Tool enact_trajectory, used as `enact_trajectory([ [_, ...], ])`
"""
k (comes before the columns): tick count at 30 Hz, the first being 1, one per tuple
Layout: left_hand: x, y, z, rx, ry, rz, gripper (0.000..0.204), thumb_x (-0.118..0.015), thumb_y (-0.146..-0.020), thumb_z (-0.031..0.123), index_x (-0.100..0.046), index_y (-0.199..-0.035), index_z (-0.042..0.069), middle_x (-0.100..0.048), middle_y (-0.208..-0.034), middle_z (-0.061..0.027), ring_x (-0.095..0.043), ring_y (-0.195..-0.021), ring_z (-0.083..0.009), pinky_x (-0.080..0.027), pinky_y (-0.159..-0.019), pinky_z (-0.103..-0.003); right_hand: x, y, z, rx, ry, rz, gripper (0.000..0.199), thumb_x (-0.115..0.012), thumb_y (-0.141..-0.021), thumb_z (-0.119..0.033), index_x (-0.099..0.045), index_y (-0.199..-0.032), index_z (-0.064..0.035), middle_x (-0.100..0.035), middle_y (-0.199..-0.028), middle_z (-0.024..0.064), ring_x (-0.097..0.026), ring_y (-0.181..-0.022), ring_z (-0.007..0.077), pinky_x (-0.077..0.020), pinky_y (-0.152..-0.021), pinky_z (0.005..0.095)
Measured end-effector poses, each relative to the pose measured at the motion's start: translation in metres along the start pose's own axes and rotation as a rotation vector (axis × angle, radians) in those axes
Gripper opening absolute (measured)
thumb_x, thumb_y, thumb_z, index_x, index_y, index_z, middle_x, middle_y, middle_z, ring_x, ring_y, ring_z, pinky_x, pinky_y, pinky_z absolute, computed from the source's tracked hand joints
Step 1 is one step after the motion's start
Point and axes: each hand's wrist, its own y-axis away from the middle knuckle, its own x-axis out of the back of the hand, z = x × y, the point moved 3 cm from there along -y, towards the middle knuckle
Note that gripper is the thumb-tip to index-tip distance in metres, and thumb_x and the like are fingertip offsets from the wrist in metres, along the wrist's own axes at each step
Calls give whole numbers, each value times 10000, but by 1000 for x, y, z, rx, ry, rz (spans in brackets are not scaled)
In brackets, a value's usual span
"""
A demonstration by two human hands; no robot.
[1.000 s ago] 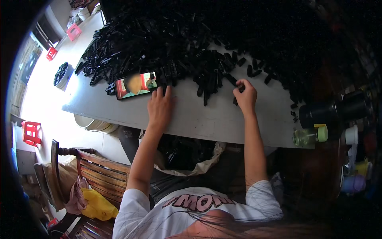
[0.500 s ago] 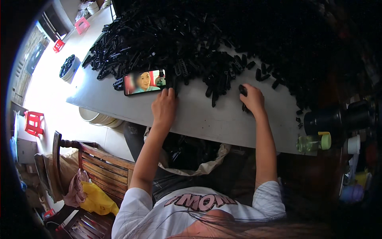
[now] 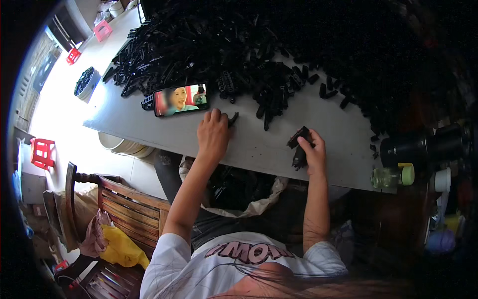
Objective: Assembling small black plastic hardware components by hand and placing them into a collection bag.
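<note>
My left hand [image 3: 213, 133] is just below the phone, its fingers closed on a small black plastic part [image 3: 233, 119] that sticks out to the right. Over the near right of the table, my right hand [image 3: 316, 153] grips black plastic pieces [image 3: 299, 157], with thumb and fingers wrapped round them. It looks like more than one piece, but the palm hides part of them. A large heap of similar black plastic parts [image 3: 199, 55] covers the far side of the grey table [image 3: 249, 144]. The phone [image 3: 181, 99] lies at the heap's near edge, playing a video.
At the right edge stand a green-lidded bottle [image 3: 393, 177] and a dark cylindrical container [image 3: 406, 150]. An open sack [image 3: 259, 208] with black contents hangs below the near edge. A wooden chair [image 3: 129, 207], a red stool [image 3: 43, 154] and a bucket [image 3: 87, 83] are leftward.
My left hand has shifted slightly right, away from the phone, with a black part in its fingers. My right hand has drawn nearer to me and turned, showing more of its black pieces.
</note>
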Motion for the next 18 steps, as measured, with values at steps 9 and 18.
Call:
enact_trajectory([
  [9,22,32,34,-155,327,-238,303,-662,-729,137,-583,-1021,130,-569,-839,-85,-554,-769,-270,-452,-619,-331,-36,26,8,-31,-403,-154,162,-594,-833,-93,-562,-978,-28,-595,-826,40,-540,-542,93,-444,-459,236],
  [18,9,68,39,197,1685,-522,341,-481,-920,150,-389,-1221,19,-530,-984,-70,-518,-827,-117,-429,-736,-242,-75,56,7,-121,-495,-339,151,-581,-839,-116,-559,-955,-21,-594,-808,43,-562,-597,87,-452,-459,200],
])
